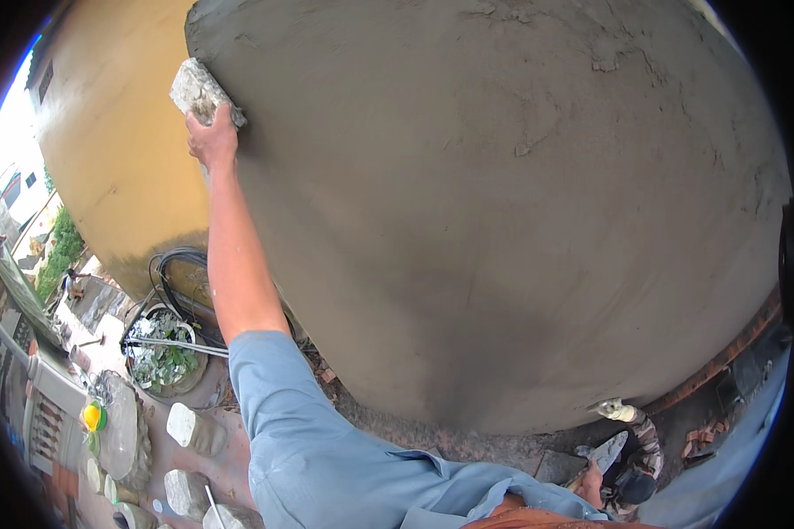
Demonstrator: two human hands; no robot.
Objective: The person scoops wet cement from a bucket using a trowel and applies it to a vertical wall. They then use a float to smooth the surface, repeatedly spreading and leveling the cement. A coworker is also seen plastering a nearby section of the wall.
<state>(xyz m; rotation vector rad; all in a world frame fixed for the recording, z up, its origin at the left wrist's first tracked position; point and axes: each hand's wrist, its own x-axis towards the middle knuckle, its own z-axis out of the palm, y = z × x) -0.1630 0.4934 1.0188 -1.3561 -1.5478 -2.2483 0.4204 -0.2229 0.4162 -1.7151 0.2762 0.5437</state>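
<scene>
My left arm, in a blue-grey sleeve, reaches to the upper left. At its end my left hand (pixel 212 139) is closed on a pale, mortar-crusted plastering float (pixel 201 91). The float lies against the left edge of a grey, freshly plastered wall (pixel 503 220), where it meets a yellow wall (pixel 137 150). The float's working face and part of my grip are hidden. My right hand is not in view.
Low at the right, a co-worker (pixel 635 485) in a dark cap has a gloved hand at the wall's bottom and a trowel-like tool (pixel 607 450). At left are coiled black cables (pixel 181 260), a potted plant (pixel 163 353), stone-like blocks (pixel 196 429) and a balustrade (pixel 48 428).
</scene>
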